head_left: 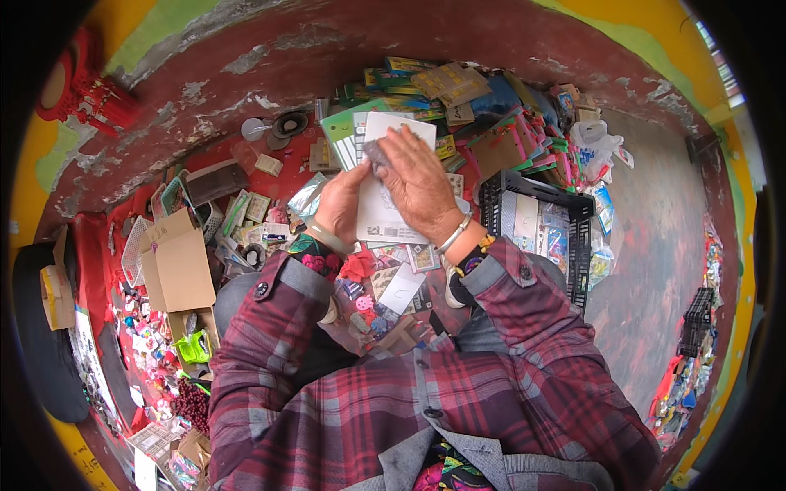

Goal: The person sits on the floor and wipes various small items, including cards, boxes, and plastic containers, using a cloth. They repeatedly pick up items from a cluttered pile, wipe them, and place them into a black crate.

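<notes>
A white booklet [378,221], with faint print and a barcode on its lower part, is held up in front of me over a green-and-white sheet or booklet [344,131]. My left hand [337,201] grips the booklet's left edge, thumb on top and most fingers hidden beneath or behind it. Across its face lies my right hand [419,186], fingers stretched and close together. A crumpled grey cloth [376,154] shows under the right hand's fingers, pressed against the booklet. Bracelets circle both wrists.
Right of my hands stands a black plastic crate [536,184] with packets inside. Stacked books [409,82] and pink-edged folders [508,147] lie beyond. An open cardboard box [176,262] and a brown pouch [217,182] are at left. Cards and small items [401,286] cover the floor between my feet.
</notes>
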Demonstrator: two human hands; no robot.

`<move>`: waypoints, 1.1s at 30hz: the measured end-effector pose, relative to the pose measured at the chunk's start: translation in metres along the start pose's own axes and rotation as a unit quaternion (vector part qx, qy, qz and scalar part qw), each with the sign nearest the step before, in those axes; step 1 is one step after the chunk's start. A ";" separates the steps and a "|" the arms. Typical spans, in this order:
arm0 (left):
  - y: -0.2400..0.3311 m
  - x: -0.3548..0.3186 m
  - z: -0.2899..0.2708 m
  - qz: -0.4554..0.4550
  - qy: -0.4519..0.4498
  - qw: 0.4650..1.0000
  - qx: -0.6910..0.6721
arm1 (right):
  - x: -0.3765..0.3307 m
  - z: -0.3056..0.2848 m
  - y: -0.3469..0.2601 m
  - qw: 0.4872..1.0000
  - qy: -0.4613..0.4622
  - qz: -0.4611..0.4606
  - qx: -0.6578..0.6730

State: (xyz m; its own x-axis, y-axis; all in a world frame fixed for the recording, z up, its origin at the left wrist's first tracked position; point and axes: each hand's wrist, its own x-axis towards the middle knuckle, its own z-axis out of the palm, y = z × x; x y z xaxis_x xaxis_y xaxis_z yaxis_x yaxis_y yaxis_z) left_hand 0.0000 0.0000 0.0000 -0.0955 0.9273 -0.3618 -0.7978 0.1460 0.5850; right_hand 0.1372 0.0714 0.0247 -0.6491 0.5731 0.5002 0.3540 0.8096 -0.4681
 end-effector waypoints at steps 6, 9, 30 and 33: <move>0.001 0.006 -0.007 0.037 0.004 0.995 -0.090 | -0.027 -0.001 -0.027 0.996 -0.037 -0.085 -0.008; 0.024 0.001 -0.009 0.052 -0.021 0.997 -0.057 | -0.024 -0.001 -0.041 0.991 -0.057 -0.114 0.048; 0.022 -0.004 0.001 0.059 -0.014 0.996 -0.059 | -0.028 0.002 -0.034 0.991 -0.042 -0.129 0.007; 0.035 -0.001 -0.006 0.119 0.010 0.991 -0.052 | -0.027 -0.002 -0.032 0.983 -0.052 -0.172 0.028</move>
State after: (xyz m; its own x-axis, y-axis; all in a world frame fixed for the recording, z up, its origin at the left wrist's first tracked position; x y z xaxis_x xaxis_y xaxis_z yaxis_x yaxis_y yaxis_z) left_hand -0.0308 0.0025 0.0165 -0.2995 0.9241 -0.2374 -0.8085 -0.1137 0.5774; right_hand 0.1444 0.0300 0.0278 -0.7900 0.2482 0.5607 0.0659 0.9435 -0.3247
